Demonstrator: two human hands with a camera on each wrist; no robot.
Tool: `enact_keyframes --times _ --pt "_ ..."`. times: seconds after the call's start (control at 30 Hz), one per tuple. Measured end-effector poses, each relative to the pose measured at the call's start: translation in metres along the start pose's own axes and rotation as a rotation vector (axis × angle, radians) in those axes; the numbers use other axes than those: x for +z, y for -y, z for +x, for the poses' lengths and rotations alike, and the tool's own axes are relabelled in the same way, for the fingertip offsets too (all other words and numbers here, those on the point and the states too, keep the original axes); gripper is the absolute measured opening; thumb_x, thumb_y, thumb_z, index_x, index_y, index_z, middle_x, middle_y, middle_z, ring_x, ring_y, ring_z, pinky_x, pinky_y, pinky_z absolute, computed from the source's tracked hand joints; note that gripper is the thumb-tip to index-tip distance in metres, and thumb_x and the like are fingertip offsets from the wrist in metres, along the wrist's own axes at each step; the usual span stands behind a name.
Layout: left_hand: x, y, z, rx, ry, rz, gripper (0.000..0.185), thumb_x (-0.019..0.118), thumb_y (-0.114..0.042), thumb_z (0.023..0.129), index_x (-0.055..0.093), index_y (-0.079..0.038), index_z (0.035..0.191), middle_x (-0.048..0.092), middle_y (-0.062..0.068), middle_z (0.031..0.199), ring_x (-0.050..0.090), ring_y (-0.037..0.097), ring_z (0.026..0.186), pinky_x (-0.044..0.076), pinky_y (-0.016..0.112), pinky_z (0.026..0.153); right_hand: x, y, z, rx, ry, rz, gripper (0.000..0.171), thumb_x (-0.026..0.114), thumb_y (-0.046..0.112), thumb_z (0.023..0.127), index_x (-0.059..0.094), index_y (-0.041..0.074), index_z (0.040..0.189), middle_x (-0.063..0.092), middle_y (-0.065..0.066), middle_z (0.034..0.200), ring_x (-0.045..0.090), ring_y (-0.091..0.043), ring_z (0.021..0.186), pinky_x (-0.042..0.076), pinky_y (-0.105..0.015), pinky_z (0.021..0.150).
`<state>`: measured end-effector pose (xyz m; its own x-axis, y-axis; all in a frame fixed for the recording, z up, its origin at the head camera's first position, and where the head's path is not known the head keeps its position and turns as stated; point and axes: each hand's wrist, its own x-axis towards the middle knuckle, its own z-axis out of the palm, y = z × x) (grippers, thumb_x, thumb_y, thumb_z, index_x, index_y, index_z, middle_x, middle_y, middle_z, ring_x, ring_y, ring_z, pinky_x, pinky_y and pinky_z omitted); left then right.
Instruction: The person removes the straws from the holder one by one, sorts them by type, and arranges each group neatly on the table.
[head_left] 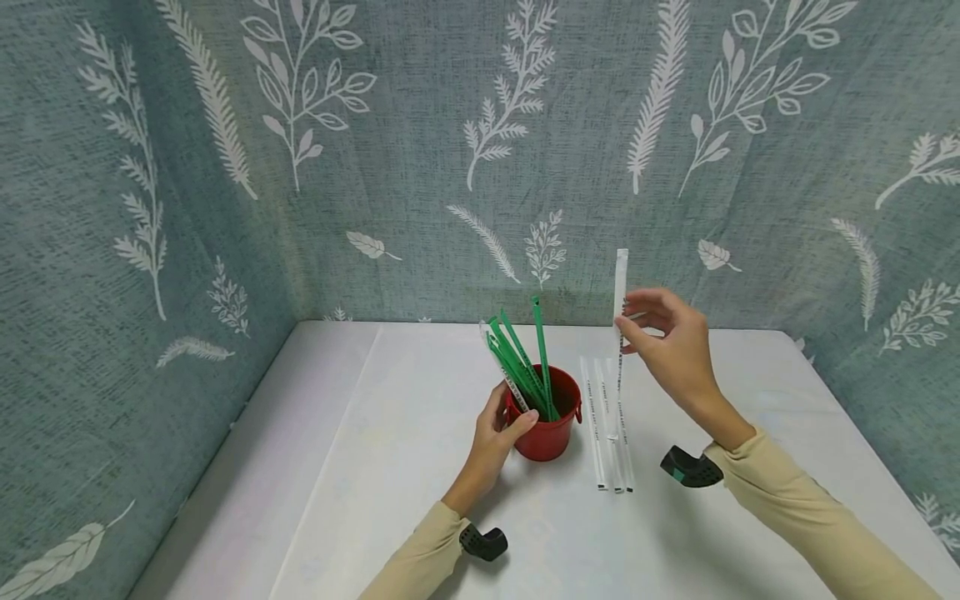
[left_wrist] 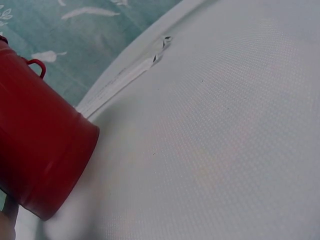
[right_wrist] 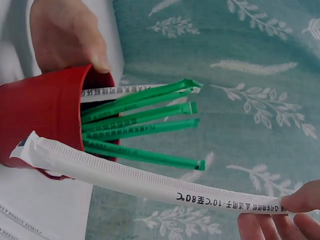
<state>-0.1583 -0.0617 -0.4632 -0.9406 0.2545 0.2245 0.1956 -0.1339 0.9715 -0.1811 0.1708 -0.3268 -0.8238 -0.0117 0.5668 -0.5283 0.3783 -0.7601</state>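
On the white table [head_left: 420, 500] stands a small red metal bucket [head_left: 547, 433] with thin green wrapped straws [head_left: 525, 367] leaning out of it, and one white one among them. The left hand [head_left: 498, 429] curls round the bucket's side, thumb on the rim, so that grip is holding the bucket steady. The right hand [head_left: 671, 342] is up in the air, a little to the right of the bucket. Its grip pinches a long white paper-wrapped straw [head_left: 620, 300] between thumb and fingertips, and the straw stands almost straight up. More white wrapped straws [head_left: 607, 425] lie flat in a row on the table, just beside the bucket.

What could go wrong? The pinch is light and sits partway down the straw, so the straw could slip or swing and drop. The bucket is small and already crowded, so a new straw might bump the green ones and bend, or push one out. If the left hand lets go, a poke at the rim could tip the bucket over. The right sleeve could also brush the straws lying on the table and scatter them.
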Motion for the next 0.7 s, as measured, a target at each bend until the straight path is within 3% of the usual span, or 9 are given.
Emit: enact_keyframes --times 0.27,0.7 --pt "0.001 0.001 0.001 0.008 -0.011 -0.002 0.061 0.058 -0.017 0.091 0.031 -0.010 0.146 0.043 0.009 0.142 0.037 0.020 0.131 0.031 0.041 0.107 -0.007 -0.007 -0.003 -0.006 -0.006 -0.032 0.028 0.067 0.000 0.084 0.060 -0.003 0.112 0.063 -0.016 0.098 0.063 -0.003 0.074 0.054 -0.024 0.057" --pt "0.001 0.001 0.000 0.018 -0.010 0.001 0.060 0.057 -0.017 0.092 0.031 -0.009 0.146 0.043 0.010 0.141 0.038 0.022 0.129 0.033 0.042 0.106 -0.015 -0.020 -0.011 0.059 0.008 -0.076 0.029 0.068 0.004 0.085 0.061 -0.003 0.112 0.062 -0.017 0.098 0.061 -0.002 0.075 0.054 -0.024 0.056"
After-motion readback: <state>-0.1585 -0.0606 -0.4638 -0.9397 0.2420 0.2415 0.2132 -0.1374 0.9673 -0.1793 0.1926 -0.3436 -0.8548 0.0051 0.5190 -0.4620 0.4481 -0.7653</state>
